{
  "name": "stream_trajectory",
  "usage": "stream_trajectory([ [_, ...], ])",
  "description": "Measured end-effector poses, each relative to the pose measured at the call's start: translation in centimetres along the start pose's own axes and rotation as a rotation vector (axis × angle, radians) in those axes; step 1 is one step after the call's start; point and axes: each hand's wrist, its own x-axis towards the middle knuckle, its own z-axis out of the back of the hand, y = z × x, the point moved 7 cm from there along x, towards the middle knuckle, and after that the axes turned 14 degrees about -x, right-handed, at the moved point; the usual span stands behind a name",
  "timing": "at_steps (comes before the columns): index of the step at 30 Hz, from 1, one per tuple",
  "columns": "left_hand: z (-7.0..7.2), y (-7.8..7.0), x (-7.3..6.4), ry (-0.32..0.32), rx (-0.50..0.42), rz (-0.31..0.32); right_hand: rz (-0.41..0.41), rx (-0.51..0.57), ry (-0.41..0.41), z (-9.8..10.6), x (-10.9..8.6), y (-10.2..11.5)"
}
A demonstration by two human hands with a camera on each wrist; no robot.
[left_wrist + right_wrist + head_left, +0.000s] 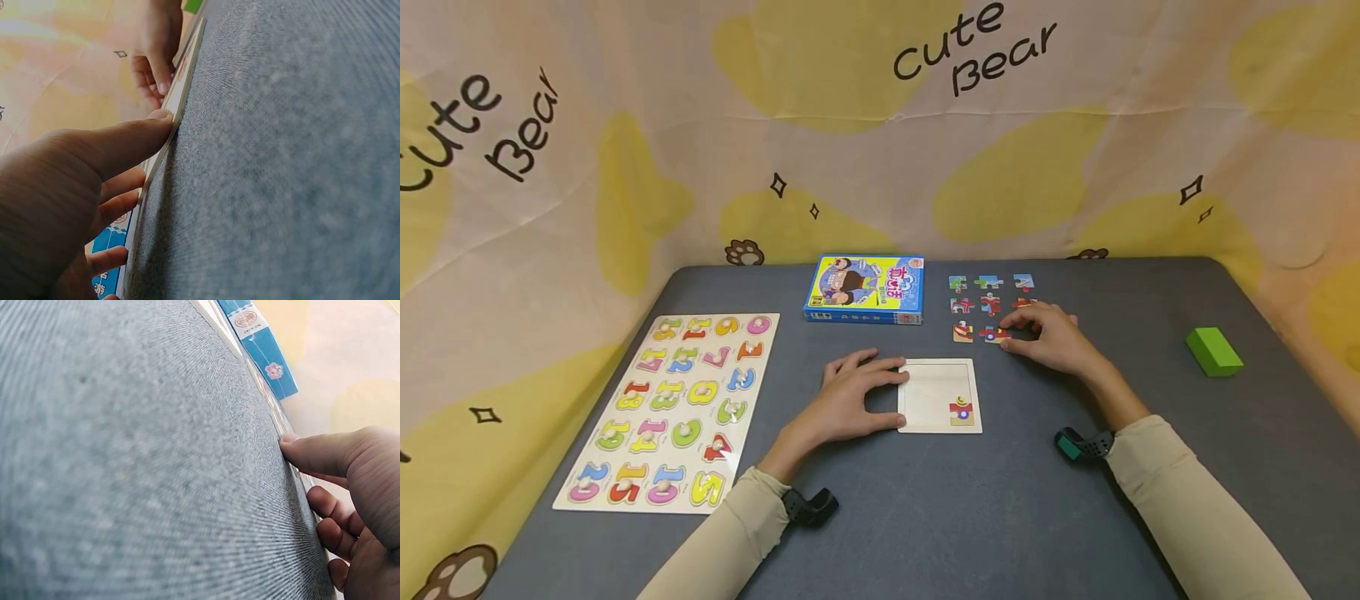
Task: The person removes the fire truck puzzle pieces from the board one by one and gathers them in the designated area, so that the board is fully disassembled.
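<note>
My left hand (853,396) lies at the left edge of a small white puzzle tray (925,417), thumb and fingers spread and touching its rim. In the left wrist view the thumb (134,137) presses on that rim. One puzzle piece (961,412) with red and yellow colours sits in the tray's lower right corner. Beyond the tray, my right hand (1048,337) pinches a red and blue puzzle piece (994,335) between thumb and index finger, low on the table. Its other fingers are curled over a red piece (1024,302), partly hidden.
Several loose puzzle pieces (989,282) lie in rows behind the tray. A blue and yellow box (865,292) lies to their left. At the left is a white number board (681,408) with knobbed digits. A green block (1214,352) lies at the far right.
</note>
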Motion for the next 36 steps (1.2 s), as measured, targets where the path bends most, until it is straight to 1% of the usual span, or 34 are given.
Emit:
stream_trajectory([
  [13, -0.1, 0.2, 0.1, -0.001, -0.001, 0.003, -0.006, 0.006, 0.003, 0.0, 0.6, 0.1],
  [21, 0.0, 0.1, 0.1, 0.002, -0.005, 0.006, 0.023, 0.062, -0.035, 0.3, 0.1, 0.5],
  [24, 0.0, 0.1, 0.1, 0.002, -0.003, 0.008, 0.065, 0.102, -0.045, 0.3, -0.1, 0.9],
  [27, 0.1, 0.1, 0.1, -0.002, 0.0, 0.008, 0.142, 0.136, -0.049, 0.2, -0.4, 1.9],
  [30, 0.1, 0.1, 0.1, -0.005, 0.003, 0.005, 0.216, 0.144, -0.039, 0.1, -0.8, 3.3],
  [33, 0.0, 0.1, 0.1, -0.007, 0.003, -0.001, 0.256, 0.142, 0.001, 0.1, -1.2, 4.6],
  [36, 0.0, 0.0, 0.1, -0.008, 0.003, -0.009, 0.263, 0.134, 0.069, -0.2, -1.5, 5.5],
])
